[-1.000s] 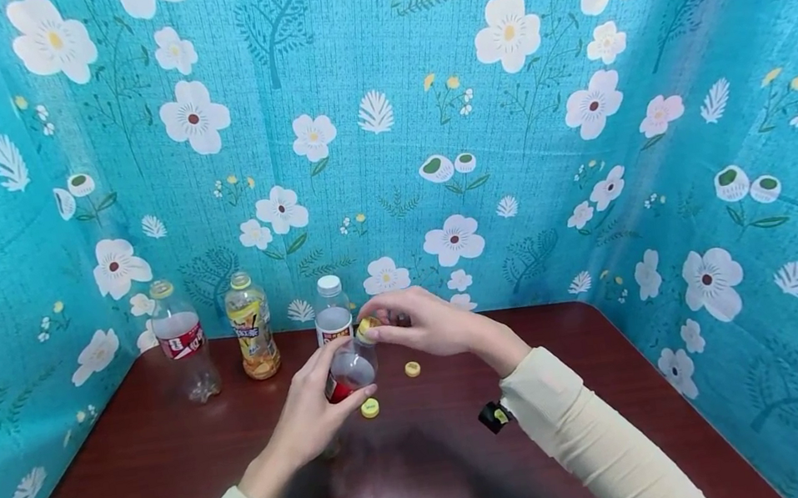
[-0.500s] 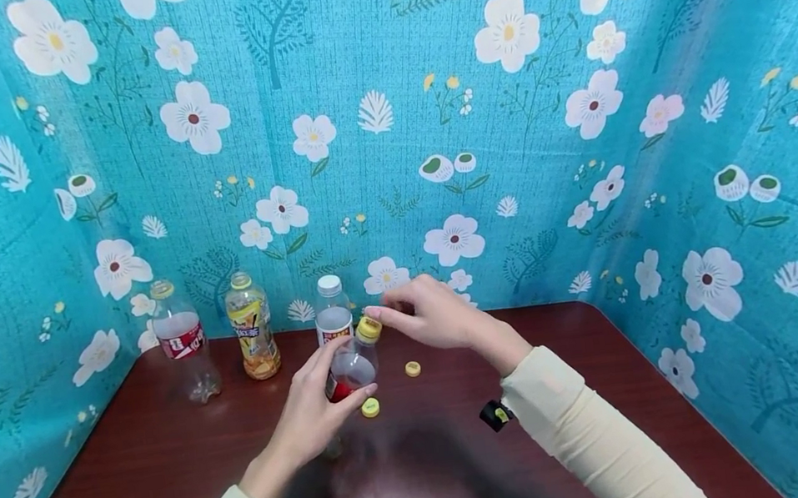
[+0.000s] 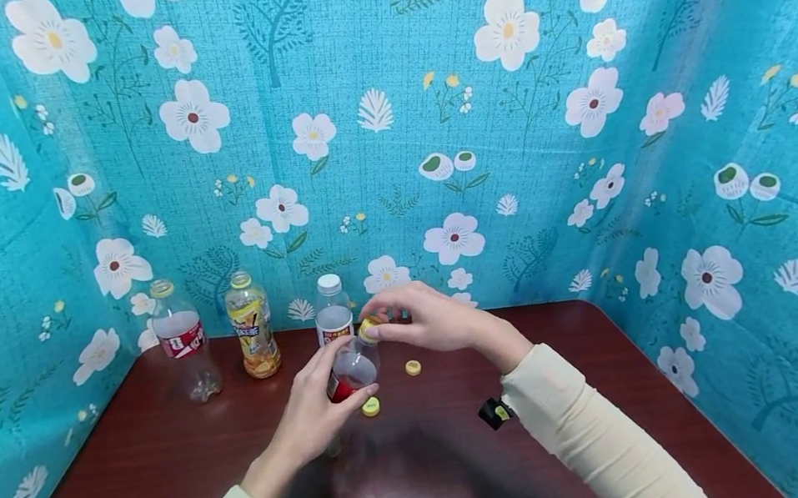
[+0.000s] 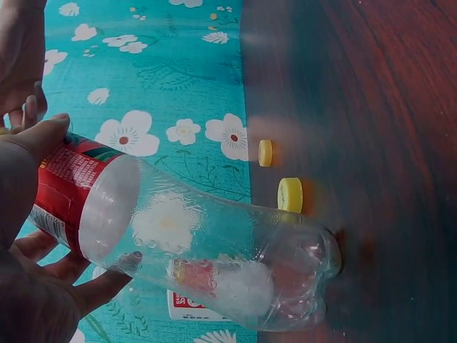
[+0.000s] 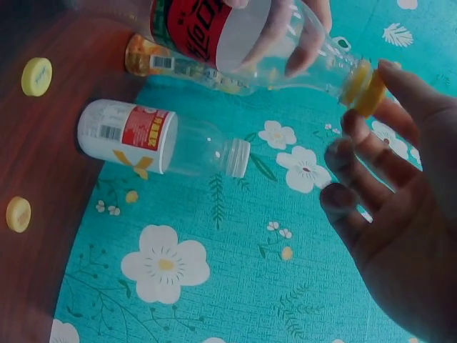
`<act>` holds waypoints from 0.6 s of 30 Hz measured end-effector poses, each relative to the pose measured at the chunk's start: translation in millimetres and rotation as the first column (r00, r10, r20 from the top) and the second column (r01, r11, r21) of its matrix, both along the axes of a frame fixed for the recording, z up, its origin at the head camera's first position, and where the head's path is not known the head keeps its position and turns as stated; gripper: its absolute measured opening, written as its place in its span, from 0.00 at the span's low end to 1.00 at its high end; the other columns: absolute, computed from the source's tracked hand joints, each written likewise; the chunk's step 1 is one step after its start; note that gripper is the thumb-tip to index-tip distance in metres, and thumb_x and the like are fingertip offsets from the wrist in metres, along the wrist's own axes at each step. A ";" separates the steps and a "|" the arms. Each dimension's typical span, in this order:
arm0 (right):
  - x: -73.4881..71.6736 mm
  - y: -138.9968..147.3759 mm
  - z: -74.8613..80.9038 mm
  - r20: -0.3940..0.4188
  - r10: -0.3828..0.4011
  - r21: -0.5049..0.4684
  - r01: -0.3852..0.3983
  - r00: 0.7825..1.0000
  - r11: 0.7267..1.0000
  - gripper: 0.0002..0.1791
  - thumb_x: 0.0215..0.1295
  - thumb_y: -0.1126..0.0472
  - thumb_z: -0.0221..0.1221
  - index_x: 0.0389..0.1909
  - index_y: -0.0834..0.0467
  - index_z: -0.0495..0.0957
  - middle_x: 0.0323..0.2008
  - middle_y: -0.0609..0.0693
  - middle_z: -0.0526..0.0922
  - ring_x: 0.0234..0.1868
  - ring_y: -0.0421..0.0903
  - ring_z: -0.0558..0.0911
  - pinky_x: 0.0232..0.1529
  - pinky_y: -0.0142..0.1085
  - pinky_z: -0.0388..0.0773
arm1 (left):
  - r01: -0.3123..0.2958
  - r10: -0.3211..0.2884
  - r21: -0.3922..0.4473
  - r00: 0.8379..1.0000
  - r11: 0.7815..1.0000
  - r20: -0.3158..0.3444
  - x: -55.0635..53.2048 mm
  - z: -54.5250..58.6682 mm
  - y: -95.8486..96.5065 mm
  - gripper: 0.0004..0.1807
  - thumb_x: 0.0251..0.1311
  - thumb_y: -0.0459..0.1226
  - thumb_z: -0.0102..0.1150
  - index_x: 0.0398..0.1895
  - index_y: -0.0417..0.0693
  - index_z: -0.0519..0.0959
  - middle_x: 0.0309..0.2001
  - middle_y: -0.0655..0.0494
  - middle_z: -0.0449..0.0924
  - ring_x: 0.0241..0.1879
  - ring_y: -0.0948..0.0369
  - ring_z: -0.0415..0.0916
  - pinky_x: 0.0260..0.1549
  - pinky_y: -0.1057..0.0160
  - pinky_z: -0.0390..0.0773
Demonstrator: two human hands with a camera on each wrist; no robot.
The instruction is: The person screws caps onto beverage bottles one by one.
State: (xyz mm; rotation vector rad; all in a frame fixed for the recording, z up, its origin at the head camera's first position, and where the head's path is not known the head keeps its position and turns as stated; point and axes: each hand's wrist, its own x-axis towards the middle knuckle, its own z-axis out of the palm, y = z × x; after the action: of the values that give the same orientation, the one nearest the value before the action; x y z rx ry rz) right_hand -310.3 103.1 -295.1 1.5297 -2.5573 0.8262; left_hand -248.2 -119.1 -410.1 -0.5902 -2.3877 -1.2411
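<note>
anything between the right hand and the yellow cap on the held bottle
Nothing visible: the right hand pinches the cap at the top of the bottle, which the left hand grips. Two loose caps lie on the table, apart from both hands.

"红茶" on yellow bottle label [image 3: 247, 318]

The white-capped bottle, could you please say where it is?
In the head view, the white-capped bottle stands far back on the table, behind the left hand and right of the yellow-labelled bottle.
</note>
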 end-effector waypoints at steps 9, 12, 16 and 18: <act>3.1 -8.7 -5.0 -0.245 -0.240 -0.039 0.238 0.939 0.970 0.22 0.73 0.42 0.60 0.18 0.44 0.74 0.12 0.38 0.67 0.15 0.37 0.68 0.16 0.33 0.63 | -0.004 0.004 -0.013 1.000 1.000 -0.006 -1.1 -1.0 2.2 0.41 0.53 0.44 0.79 0.70 0.53 0.70 0.62 0.50 0.77 0.56 0.55 0.79 0.55 0.49 0.81; 2.6 -6.0 -4.7 -0.251 -0.262 -0.066 0.254 0.932 0.965 0.25 0.75 0.45 0.58 0.15 0.45 0.71 0.11 0.40 0.63 0.13 0.38 0.65 0.17 0.34 0.61 | -0.013 0.013 -0.007 1.000 1.000 -0.009 -0.9 -0.9 1.2 0.41 0.53 0.44 0.79 0.70 0.52 0.70 0.62 0.51 0.77 0.56 0.55 0.79 0.55 0.49 0.81; 0.1 0.6 -4.0 -0.174 -0.186 -0.073 0.175 0.967 0.982 0.16 0.76 0.48 0.58 0.26 0.47 0.80 0.16 0.39 0.69 0.19 0.38 0.70 0.23 0.34 0.68 | -0.019 0.019 0.014 1.000 1.000 -0.002 0.8 -1.1 -1.5 0.42 0.53 0.44 0.79 0.70 0.52 0.69 0.62 0.52 0.77 0.57 0.54 0.79 0.55 0.48 0.81; -0.8 2.2 -3.4 -0.123 -0.125 -0.056 0.119 0.984 0.991 0.10 0.76 0.49 0.58 0.41 0.48 0.84 0.23 0.39 0.74 0.24 0.38 0.74 0.28 0.35 0.72 | -0.020 0.020 0.020 1.000 1.000 0.000 1.2 -1.4 -2.5 0.42 0.53 0.44 0.80 0.70 0.51 0.69 0.62 0.52 0.77 0.57 0.54 0.79 0.55 0.47 0.81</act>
State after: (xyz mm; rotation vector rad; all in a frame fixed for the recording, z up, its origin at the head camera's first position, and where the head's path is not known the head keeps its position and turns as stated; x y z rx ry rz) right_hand -311.1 105.3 -298.5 1.3495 -2.4920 0.7462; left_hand -247.1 -121.6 -411.5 -0.5592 -2.3728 -1.2547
